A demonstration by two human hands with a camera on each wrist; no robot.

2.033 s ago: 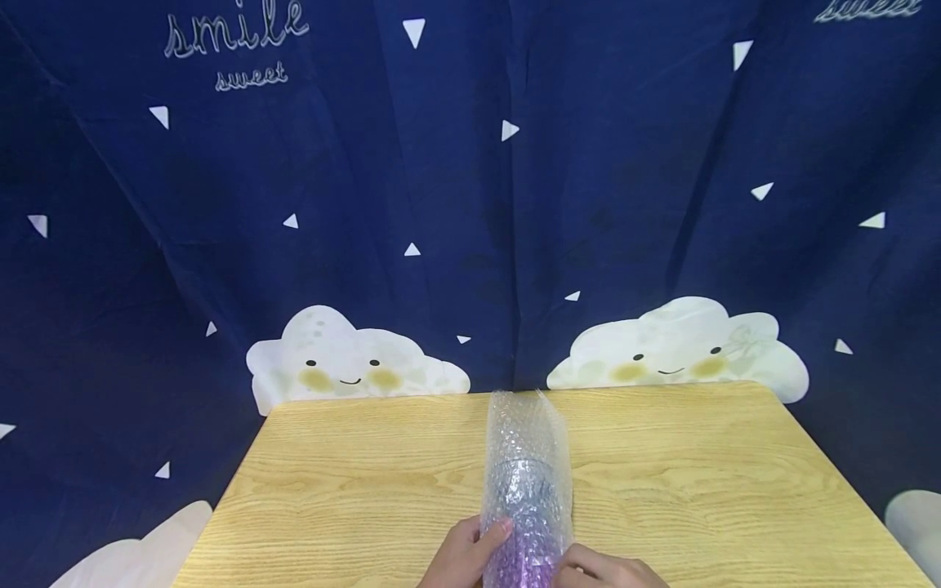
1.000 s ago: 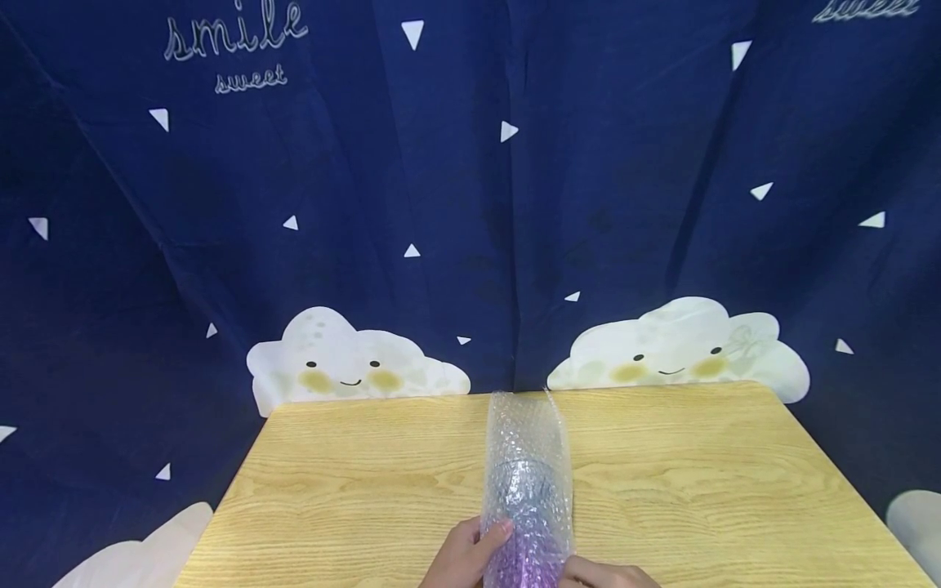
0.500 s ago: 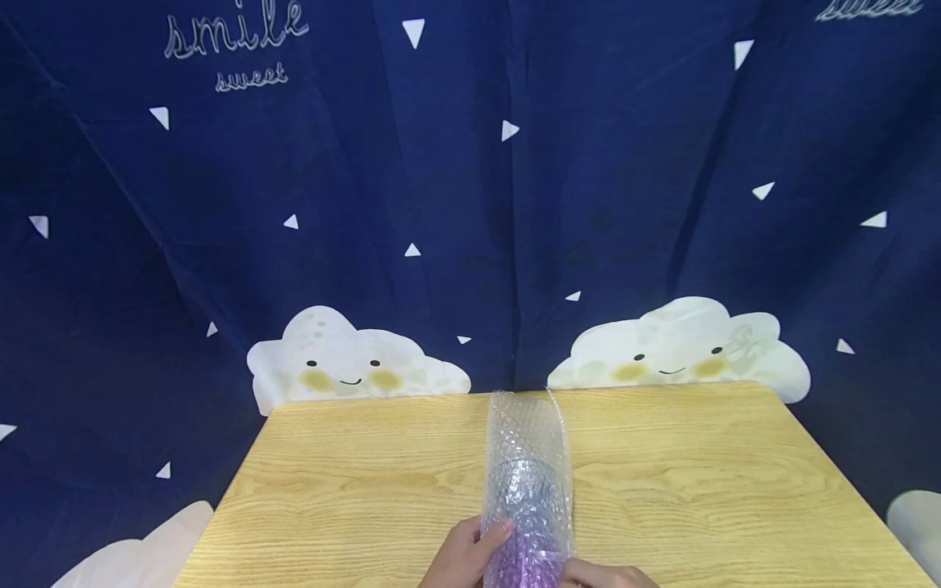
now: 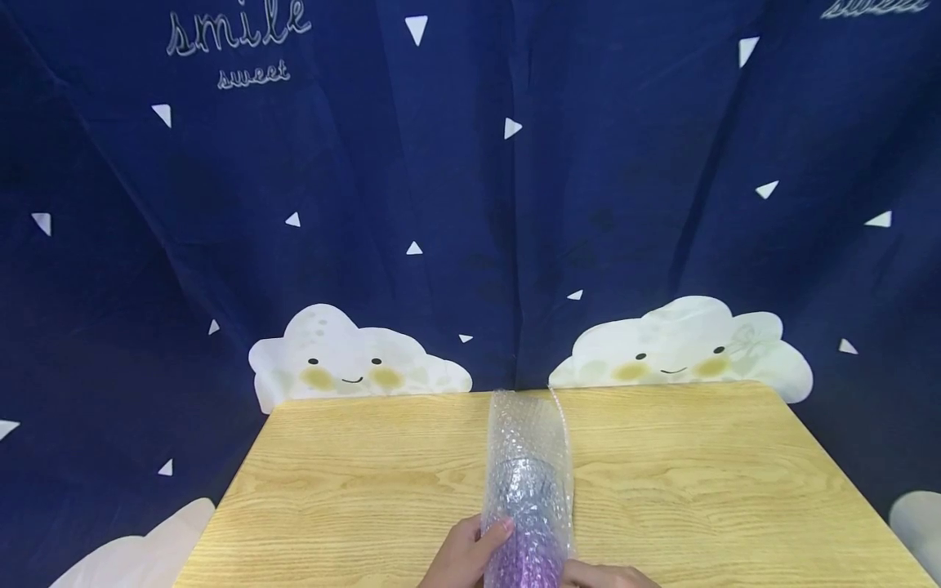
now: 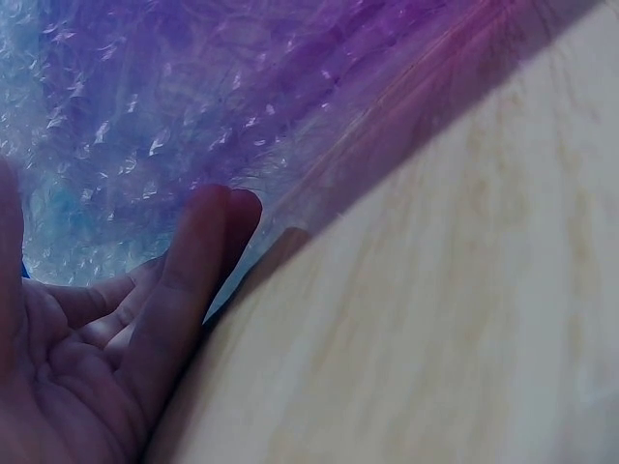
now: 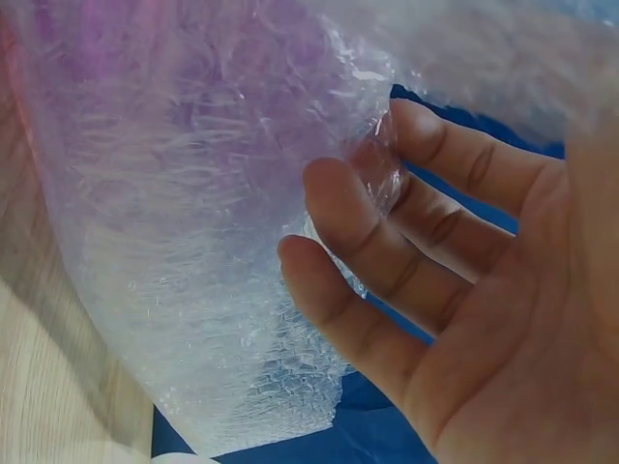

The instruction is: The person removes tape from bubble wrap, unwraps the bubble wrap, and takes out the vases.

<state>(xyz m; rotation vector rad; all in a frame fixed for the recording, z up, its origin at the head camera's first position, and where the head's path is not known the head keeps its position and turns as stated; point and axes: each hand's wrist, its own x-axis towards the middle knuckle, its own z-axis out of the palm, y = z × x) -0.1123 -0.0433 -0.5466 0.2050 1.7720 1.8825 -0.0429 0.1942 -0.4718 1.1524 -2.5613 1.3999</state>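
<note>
A bottle-like cylinder (image 4: pixel 525 498), pale blue fading to purple, lies inside clear bubble wrap (image 4: pixel 518 420) that extends loosely past its far end. My left hand (image 4: pixel 466 551) holds the bundle from the left, thumb across the top. In the left wrist view its fingers (image 5: pixel 189 256) reach under the wrapped side near the wood. At the lower right side, my right hand (image 4: pixel 606 575) grips the edge of the wrap. The right wrist view shows its curled fingers (image 6: pixel 338 208) on both sides of a fold of film. The near end of the bundle is cut off in the head view.
A light wood table (image 4: pixel 367 474) extends under the bundle, its rounded far edge meeting a dark blue curtain (image 4: pixel 441 163). White cloud prints (image 4: pixel 684 339) and small triangles decorate the curtain.
My right hand has drawn slightly right and lower, its fingers less raised than two seconds ago. The wrap's far right edge has spread a little rightward. My left hand keeps its hold.
</note>
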